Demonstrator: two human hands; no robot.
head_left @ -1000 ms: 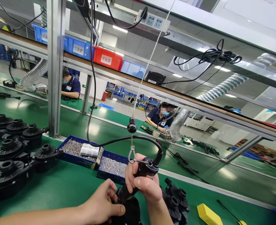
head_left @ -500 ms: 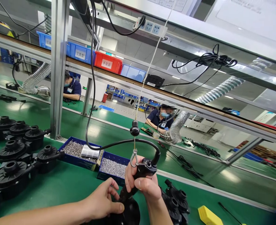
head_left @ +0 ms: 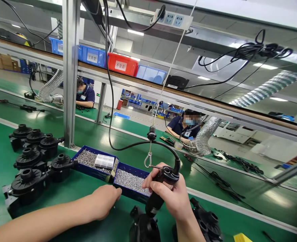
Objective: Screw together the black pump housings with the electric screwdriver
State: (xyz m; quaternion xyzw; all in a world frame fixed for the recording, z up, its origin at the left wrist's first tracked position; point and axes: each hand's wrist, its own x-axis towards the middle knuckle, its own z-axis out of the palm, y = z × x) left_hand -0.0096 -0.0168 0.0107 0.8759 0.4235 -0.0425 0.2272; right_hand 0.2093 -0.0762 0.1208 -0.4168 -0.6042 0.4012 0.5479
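Note:
My right hand (head_left: 172,193) is wrapped round a black electric screwdriver (head_left: 160,191), which hangs by a metal clip from a cord and tilts down to the left. Below its lower end is a black blower housing (head_left: 144,228), cut off by the bottom edge; whether the tip touches it is hidden. To the left, my left hand (head_left: 104,201) is closed, back upward, in front of the blue bins; what its curled fingers hold, if anything, I cannot make out. The nearer blue bin (head_left: 130,194) carries small silvery parts, and the other bin (head_left: 79,164) holds screws and a white-grey packet (head_left: 104,161).
Several black blower housings (head_left: 28,181) stand at left, and more (head_left: 209,220) lie right of my right arm. A yellow object (head_left: 241,238) shows at the bottom edge. A metal post (head_left: 71,74) rises behind the bins. Two people (head_left: 185,124) sit at the bench opposite.
My left hand has left the housing, moved up and left toward the bins, and closed. The screwdriver stays in my right hand. The whole view has shifted.

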